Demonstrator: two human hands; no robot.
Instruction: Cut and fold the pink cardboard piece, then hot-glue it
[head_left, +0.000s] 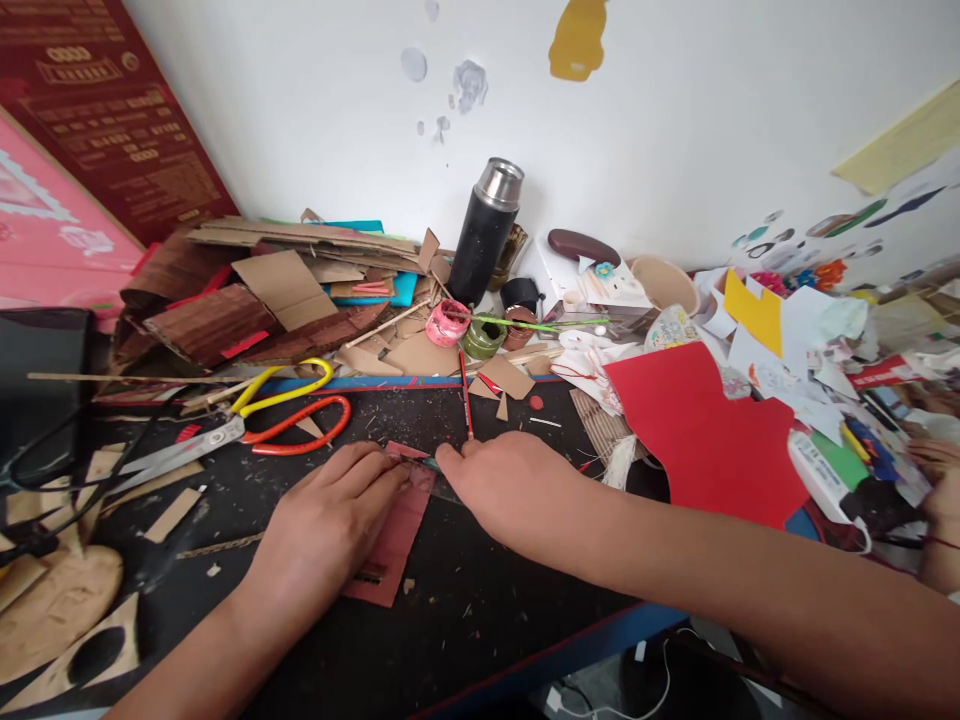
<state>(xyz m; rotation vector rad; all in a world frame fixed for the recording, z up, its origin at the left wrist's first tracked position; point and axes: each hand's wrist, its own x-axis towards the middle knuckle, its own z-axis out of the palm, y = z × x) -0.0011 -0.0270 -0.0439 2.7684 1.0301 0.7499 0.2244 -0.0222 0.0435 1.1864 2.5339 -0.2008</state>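
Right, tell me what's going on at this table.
The left hand rests on a reddish cardboard piece on the black tabletop. At the piece's far end, the right hand is closed around a tool, mostly hidden, with a bit of green showing. The scissors lie to the left, handles apart, and a black thermos stands at the back.

White wall (315,110) behind black table (517,620)

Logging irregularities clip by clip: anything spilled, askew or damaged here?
No clear spill. Cardboard scraps litter the table beside the left hand, looking untidy; the wall above has grey patches, odd against white.
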